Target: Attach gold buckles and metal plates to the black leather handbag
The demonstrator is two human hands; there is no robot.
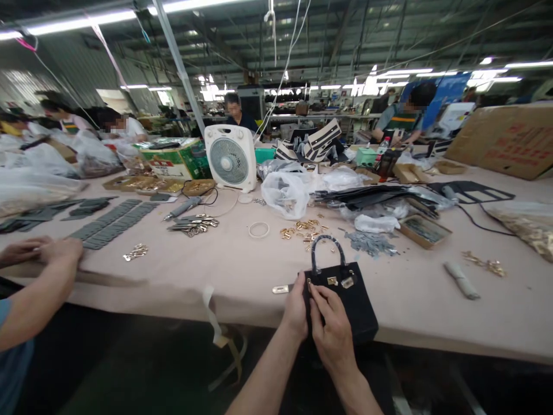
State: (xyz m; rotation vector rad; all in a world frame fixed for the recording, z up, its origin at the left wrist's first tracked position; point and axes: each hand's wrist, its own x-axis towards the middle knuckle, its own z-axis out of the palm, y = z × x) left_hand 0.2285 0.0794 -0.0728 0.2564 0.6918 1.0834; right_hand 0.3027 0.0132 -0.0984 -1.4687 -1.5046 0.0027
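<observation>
A small black handbag (363, 305) with an upright top handle (327, 239) is at the front edge of the table, tilted toward me. Gold-coloured hardware (332, 280) sits on its upper front. My left hand (296, 308) is closed around the bag's left side. From beside that hand a strap end with a gold plate (280, 289) sticks out to the left. My right hand (330, 317) has its thumb and forefinger pinched at the bag's upper left corner, by a small metal fitting. Whatever lies between those fingertips is too small to make out.
Gold fittings (306, 230), a tape roll (259, 230) and grey scraps (371, 243) lie beyond the bag. A rolled cloth (461, 280) lies to the right. A co-worker's hands (60, 251) work by grey strips (114, 222) at left. A fan (230, 158) stands farther back.
</observation>
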